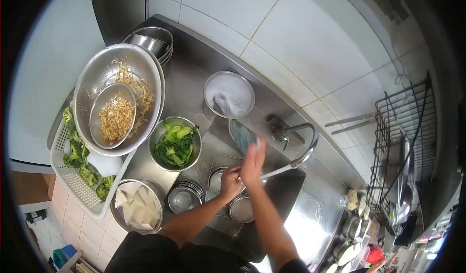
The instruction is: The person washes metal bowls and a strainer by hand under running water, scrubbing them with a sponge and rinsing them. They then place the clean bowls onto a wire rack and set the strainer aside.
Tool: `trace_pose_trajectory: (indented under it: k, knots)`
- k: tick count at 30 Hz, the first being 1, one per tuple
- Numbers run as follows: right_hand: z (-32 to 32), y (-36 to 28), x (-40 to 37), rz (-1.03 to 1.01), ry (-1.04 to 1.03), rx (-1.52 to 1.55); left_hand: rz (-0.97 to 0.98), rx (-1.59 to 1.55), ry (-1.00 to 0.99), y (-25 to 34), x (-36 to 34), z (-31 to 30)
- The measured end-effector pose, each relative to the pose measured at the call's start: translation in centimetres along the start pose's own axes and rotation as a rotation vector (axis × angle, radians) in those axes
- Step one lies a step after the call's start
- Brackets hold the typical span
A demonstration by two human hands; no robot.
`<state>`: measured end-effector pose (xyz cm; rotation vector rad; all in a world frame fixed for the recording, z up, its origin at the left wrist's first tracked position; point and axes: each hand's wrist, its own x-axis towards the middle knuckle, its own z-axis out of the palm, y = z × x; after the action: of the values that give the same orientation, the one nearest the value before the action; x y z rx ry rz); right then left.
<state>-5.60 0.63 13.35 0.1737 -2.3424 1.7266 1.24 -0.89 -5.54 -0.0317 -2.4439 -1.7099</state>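
Both my hands are over the sink, at the pale stream or tube that runs from the curved tap [307,149]. My left hand [230,183] has its fingers curled in; whether anything is inside them is hidden. My right hand [253,162], slightly blurred, is held beside it with its fingers stretched out. Just beyond its fingertips lies a greenish, see-through item [240,133], whose kind I cannot make out. Below my hands, round metal bowls [241,210] sit in the sink. A metal pot of foamy water [229,91] stands behind, with something greyish in it.
Left of the sink are a bowl of leafy greens [175,142], a pot of white slabs [145,209] and stacked metal bowls [185,198]. A colander [82,79] with brownish shreds rests by a white basket [77,188] of broccoli. A wire rack [403,103] hangs at right.
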Motion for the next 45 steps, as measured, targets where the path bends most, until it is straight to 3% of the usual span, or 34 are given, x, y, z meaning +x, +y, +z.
trace_pose_trajectory:
  k: [1,2,4,6,7,8,9,10,12,13,15,16,18,19,21,22,23,24,25,26,28,29,30,31,32,34,35,37,38,40,43,45]
  knots:
    - [-1.3,2.2,-4.0,-0.028,0.116,-0.014,-0.116,-0.123,0.141,0.7,-1.3,-0.2]
    - [-2.4,4.7,-8.3,0.121,0.224,0.074,-0.231,-0.248,0.281,1.8,-2.5,-0.4]
    - [-3.5,10.3,-15.2,0.446,0.567,0.011,-0.532,-0.589,0.337,4.6,-5.1,-1.0]
    - [-5.6,11.2,-20.1,0.900,0.192,0.338,-0.632,-0.719,0.115,6.1,-8.0,-0.6]
    - [-6.7,10.3,-22.0,0.917,0.095,0.376,-0.503,-0.529,0.089,5.6,-8.7,-0.2]
    - [-7.8,8.6,-22.3,0.925,0.004,0.422,-0.508,-0.505,0.048,5.9,-8.5,-0.8]
    - [-9.3,8.9,-22.3,1.011,-0.150,0.278,-0.683,-0.605,0.027,6.4,-7.4,-1.3]
    - [-9.4,8.2,-21.7,0.936,-0.175,0.153,-0.863,-0.694,0.007,7.2,-6.9,-1.6]
    - [-8.6,9.4,-20.3,0.084,0.008,-0.282,-0.584,-0.732,0.166,10.1,-8.6,-0.5]
    - [-9.3,8.4,-18.4,0.183,0.051,-0.519,-0.589,-0.704,0.120,11.2,-8.8,-0.8]
    - [-10.6,6.9,-17.6,0.010,0.033,-0.794,-0.227,-0.469,0.136,13.3,-8.1,-1.0]
    - [-10.2,7.3,-18.6,0.026,0.068,-0.788,-0.211,-0.458,0.104,13.0,-7.2,-1.2]
    - [-8.9,7.7,-19.7,0.371,-0.006,-0.149,-0.059,-0.410,-0.061,11.7,-4.9,-2.1]
    - [-8.6,5.6,-19.4,0.518,0.092,0.199,-0.053,-0.413,-0.063,10.9,-4.0,-1.8]
    - [-10.1,3.5,-19.7,0.501,0.076,0.110,-0.263,-0.525,0.056,8.6,-3.3,-1.4]
    - [-10.6,3.5,-20.4,0.483,0.061,0.025,-0.266,-0.521,0.060,6.9,-3.3,-1.4]
    - [-11.1,3.3,-21.3,0.253,0.161,-0.161,-0.524,-0.443,0.234,5.3,-3.4,-1.4]
    - [-10.9,3.4,-22.3,0.248,0.148,-0.164,-0.760,-0.541,0.272,5.1,-3.9,-1.4]
    - [-10.7,3.5,-23.4,0.137,0.303,-0.296,-0.994,-0.645,0.338,5.1,-4.4,-1.6]
    - [-10.4,3.8,-24.2,0.023,0.463,-0.421,-1.197,-0.928,0.249,5.1,-6.4,-2.2]
    - [-9.7,4.4,-24.3,-0.014,0.338,-0.388,-1.364,-1.115,-0.119,2.3,-11.5,-0.4]
    - [-9.8,5.0,-23.4,-0.016,0.401,-0.355,-1.371,-1.104,-0.110,3.9,-12.2,-1.1]
    - [-10.3,5.7,-22.4,-0.016,0.459,-0.323,-1.269,-0.830,-0.279,7.1,-12.9,-2.6]
    - [-12.7,4.2,-20.7,0.348,0.356,-0.142,-1.156,-0.555,-0.436,9.0,-13.4,-3.5]
    - [-14.3,5.7,-19.3,0.454,0.272,0.004,-1.170,-0.543,-0.427,8.9,-14.0,-3.7]
    - [-14.3,9.9,-20.7,1.027,0.143,0.618,-0.423,-0.477,-0.523,8.8,-13.3,-4.2]
    - [-12.5,12.7,-22.2,1.022,0.128,0.615,-0.247,-0.078,-0.454,6.6,-12.3,-4.0]
    - [-7.9,16.8,-27.9,1.238,0.202,0.645,-0.287,0.092,-0.325,4.5,-10.7,-5.6]
    - [-7.1,16.1,-28.9,1.307,0.110,0.809,-0.323,0.264,-0.214,3.1,-10.6,-6.8]
    - [-6.9,11.1,-27.6,1.304,0.202,1.037,-0.472,0.531,-0.310,-2.2,-10.8,-11.4]
    - [-9.7,12.1,-27.2,1.331,0.302,1.020,-0.481,0.761,-0.380,-3.3,-12.1,-14.3]
    - [-12.7,13.4,-28.3,1.306,0.290,0.946,-0.340,0.961,-0.134,-2.9,-10.4,-12.0]
